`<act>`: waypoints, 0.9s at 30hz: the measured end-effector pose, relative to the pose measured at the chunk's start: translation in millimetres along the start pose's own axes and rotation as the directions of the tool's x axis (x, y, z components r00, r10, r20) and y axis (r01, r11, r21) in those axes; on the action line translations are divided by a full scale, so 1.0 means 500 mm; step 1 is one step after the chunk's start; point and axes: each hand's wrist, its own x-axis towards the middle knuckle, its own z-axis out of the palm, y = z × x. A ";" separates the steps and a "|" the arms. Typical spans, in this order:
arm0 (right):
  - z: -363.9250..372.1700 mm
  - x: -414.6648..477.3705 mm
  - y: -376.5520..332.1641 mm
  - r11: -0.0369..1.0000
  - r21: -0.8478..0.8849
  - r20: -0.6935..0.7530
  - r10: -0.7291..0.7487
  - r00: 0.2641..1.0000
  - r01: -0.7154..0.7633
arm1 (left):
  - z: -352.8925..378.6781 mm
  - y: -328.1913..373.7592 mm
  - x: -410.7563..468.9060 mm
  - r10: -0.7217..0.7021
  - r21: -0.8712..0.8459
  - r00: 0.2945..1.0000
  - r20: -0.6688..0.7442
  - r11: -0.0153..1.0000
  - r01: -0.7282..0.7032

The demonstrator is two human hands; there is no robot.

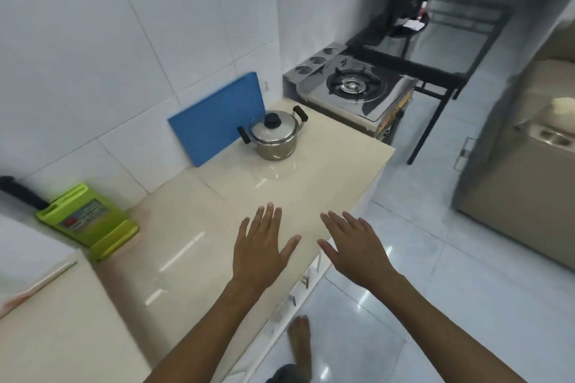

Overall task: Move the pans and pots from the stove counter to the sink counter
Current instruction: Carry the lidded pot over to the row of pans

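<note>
A small steel pot [273, 138] with a lid, a black knob and two black side handles stands on the cream counter [193, 227], close to the gas stove [351, 90]. My left hand [259, 244] and my right hand [354, 246] hover flat over the counter's near part, well short of the pot, fingers spread, palms down, holding nothing. The sink [553, 138] sits in a steel counter across the aisle at the far right.
A blue cutting board [217, 118] leans on the tiled wall behind the pot. A green knife block [87, 221] with a black-handled knife stands at the left. A black metal rack [435, 40] stands beyond the stove. Tiled floor [404, 242] lies on the right.
</note>
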 end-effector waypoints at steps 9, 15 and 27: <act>-0.061 0.394 0.069 0.996 -0.030 -0.026 -0.081 0.996 0.080 | 0.015 -0.118 0.330 -0.158 0.007 0.987 -0.020 0.987 0.158; -0.053 0.649 0.150 0.993 0.022 -0.010 -0.119 0.993 0.120 | 0.065 -0.186 0.521 -0.335 -0.039 0.941 0.041 0.941 0.336; 0.016 1.092 0.296 0.983 0.184 0.205 -0.032 0.978 -0.007 | 0.165 -0.236 0.802 -0.807 -0.508 0.557 0.194 0.403 0.761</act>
